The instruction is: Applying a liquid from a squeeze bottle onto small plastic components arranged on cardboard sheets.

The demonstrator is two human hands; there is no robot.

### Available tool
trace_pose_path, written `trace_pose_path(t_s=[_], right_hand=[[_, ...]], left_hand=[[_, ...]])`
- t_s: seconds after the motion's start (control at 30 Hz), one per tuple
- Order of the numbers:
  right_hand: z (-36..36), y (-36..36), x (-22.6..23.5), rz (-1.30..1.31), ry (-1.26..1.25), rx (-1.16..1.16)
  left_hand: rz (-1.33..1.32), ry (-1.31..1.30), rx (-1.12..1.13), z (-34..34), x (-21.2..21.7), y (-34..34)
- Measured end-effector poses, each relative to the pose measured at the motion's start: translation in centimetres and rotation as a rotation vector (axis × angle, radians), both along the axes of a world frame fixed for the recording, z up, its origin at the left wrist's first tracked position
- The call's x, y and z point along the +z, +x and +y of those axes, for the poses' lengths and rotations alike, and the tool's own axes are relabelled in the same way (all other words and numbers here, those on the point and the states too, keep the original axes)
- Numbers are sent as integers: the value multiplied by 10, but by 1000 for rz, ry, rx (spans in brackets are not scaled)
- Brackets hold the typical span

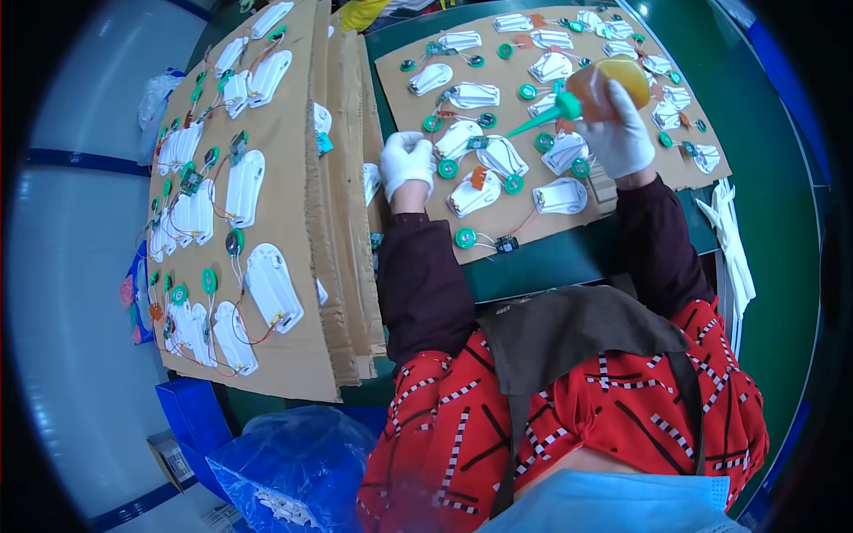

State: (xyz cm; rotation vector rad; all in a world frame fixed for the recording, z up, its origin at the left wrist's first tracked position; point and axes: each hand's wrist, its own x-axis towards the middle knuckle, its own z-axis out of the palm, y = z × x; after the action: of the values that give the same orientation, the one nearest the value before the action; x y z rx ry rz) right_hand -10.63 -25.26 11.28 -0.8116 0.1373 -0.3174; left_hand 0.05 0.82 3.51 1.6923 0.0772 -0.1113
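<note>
Right hand (pixel 619 133) grips yellow glue bottle (pixel 613 82); left hand (pixel 406 160) presses cardboard sheet (pixel 569 222).

A gloved right hand (pixel 619 133) has its grip closed around a yellow squeeze bottle (pixel 613 82), its green nozzle (pixel 549 113) pointing down-left over white plastic parts (pixel 474 194) wired to green discs on a cardboard sheet (pixel 542 218). The gloved left hand (pixel 406 160) rests on the sheet's left edge. Stacked cardboard sheets (pixel 293 355) with similar parts lie left on the green worktop (pixel 551 262).

yellow bottle (pixel 613 84) with green nozzle (pixel 551 113); white gloves; brown cardboard sheet (pixel 622 191).
</note>
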Motion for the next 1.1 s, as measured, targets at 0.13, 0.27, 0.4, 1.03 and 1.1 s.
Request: trace_pose_path(t_s=[0.13, 0.27, 0.4, 1.03, 1.1], right_hand=[[-22, -35, -2, 13, 5, -78], [-38, -51, -8, 8, 79, -47], [-43, -55, -8, -18, 123, -113], [-47, -67, -12, 55, 176, -159], [-54, -66, -15, 19, 129, -142]], left_hand=[[25, 29, 40, 2, 9, -8], [32, 21, 27, 8, 19, -14], [-96, 120, 32, 9, 30, -25], [-393, 1535, -700, -108, 87, -76], [-543, 1508, -635, -107, 68, -78]])
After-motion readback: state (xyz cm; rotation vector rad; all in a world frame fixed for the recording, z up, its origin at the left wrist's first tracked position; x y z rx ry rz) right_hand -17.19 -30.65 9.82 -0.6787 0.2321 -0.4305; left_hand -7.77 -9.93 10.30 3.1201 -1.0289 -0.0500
